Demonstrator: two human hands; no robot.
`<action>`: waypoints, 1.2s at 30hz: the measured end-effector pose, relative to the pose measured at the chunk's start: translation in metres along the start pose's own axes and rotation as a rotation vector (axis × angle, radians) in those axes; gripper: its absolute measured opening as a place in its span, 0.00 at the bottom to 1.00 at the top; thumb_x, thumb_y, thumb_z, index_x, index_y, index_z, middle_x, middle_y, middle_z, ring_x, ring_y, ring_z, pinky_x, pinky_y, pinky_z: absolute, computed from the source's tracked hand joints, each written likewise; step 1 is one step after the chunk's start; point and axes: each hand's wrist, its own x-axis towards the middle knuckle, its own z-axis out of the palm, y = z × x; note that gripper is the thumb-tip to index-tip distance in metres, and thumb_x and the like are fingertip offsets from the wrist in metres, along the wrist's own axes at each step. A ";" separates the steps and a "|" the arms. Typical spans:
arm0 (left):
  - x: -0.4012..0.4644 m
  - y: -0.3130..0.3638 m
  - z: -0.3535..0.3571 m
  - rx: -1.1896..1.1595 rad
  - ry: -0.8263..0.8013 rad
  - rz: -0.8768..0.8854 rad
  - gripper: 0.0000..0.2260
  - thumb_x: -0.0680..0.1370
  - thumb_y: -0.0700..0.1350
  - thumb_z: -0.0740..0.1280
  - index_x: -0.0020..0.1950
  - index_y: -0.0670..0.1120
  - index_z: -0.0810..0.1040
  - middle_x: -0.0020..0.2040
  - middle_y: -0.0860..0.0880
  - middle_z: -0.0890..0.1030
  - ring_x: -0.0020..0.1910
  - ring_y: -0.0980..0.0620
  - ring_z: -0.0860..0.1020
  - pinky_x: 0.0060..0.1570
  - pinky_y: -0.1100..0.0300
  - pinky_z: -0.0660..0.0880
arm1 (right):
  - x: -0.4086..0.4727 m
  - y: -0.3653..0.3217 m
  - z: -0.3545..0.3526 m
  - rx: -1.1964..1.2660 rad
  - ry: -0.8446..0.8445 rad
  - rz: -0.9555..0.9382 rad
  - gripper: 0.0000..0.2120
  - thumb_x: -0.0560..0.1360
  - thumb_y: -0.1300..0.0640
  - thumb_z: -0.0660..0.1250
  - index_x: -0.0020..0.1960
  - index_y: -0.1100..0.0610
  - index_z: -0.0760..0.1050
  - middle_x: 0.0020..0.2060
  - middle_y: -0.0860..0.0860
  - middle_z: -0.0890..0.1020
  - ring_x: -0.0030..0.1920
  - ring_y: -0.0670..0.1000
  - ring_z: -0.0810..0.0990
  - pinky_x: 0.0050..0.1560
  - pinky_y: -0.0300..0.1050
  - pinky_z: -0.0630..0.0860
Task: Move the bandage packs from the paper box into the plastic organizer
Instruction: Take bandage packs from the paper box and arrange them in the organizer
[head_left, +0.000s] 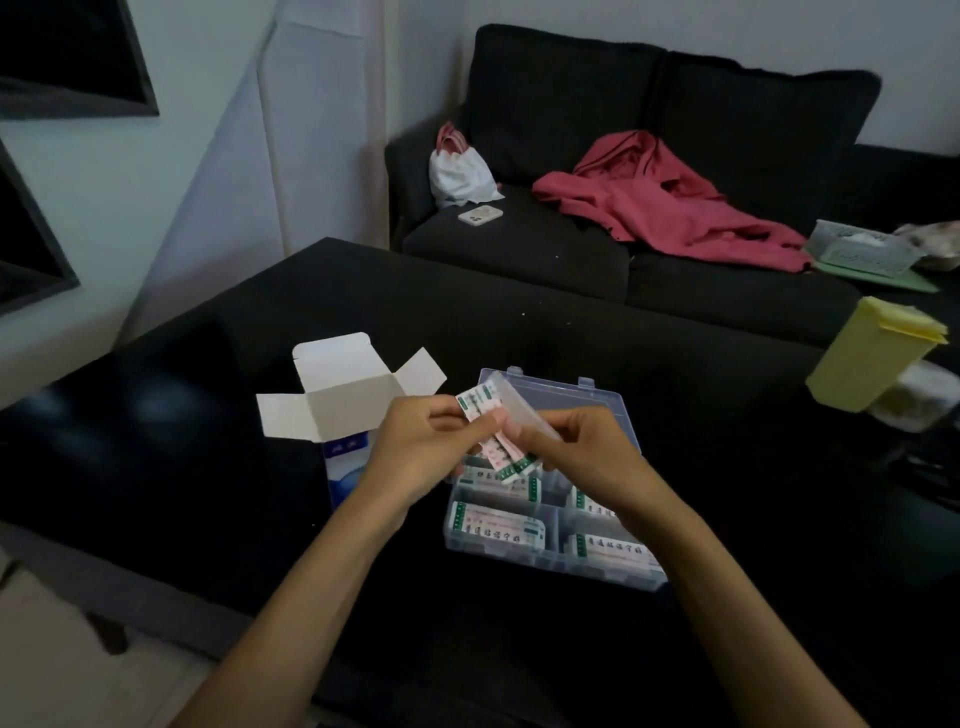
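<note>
bandage packs mid-frame, above plastic organizer | left hand thumb and fingers pinching them | right hand curled on the same bundle | paper box open, left of centre | more packs fill organizer

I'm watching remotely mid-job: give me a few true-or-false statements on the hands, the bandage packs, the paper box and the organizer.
1. Both hands, the left hand and the right hand, hold a white-and-green bandage pack. True.
2. The clear plastic organizer has its lid closed. False: it is open.
3. The white paper box has its flaps open. True.
4. The organizer's compartments hold no packs. False: several packs lie in them.
5. The yellow plastic container stands left of the box. False: it is far to the right.
</note>
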 end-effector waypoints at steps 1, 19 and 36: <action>0.000 0.000 0.003 -0.036 -0.024 -0.024 0.08 0.74 0.47 0.71 0.51 0.47 0.81 0.41 0.50 0.85 0.36 0.60 0.83 0.29 0.70 0.75 | -0.001 0.002 -0.003 0.001 0.003 0.013 0.08 0.77 0.55 0.64 0.48 0.55 0.81 0.36 0.47 0.84 0.33 0.38 0.79 0.32 0.28 0.72; 0.001 -0.004 0.021 -0.188 -0.031 -0.037 0.03 0.76 0.43 0.69 0.47 0.51 0.77 0.37 0.52 0.84 0.35 0.60 0.83 0.30 0.68 0.76 | 0.005 0.021 -0.022 0.374 0.048 0.189 0.12 0.82 0.58 0.53 0.59 0.57 0.73 0.31 0.48 0.69 0.30 0.44 0.66 0.35 0.38 0.63; 0.000 -0.010 0.026 -0.288 -0.051 -0.078 0.04 0.77 0.45 0.67 0.46 0.48 0.81 0.37 0.51 0.85 0.38 0.56 0.84 0.34 0.68 0.78 | 0.006 0.028 0.003 -0.004 0.394 -0.041 0.04 0.73 0.58 0.71 0.44 0.50 0.79 0.42 0.47 0.81 0.35 0.40 0.77 0.29 0.28 0.71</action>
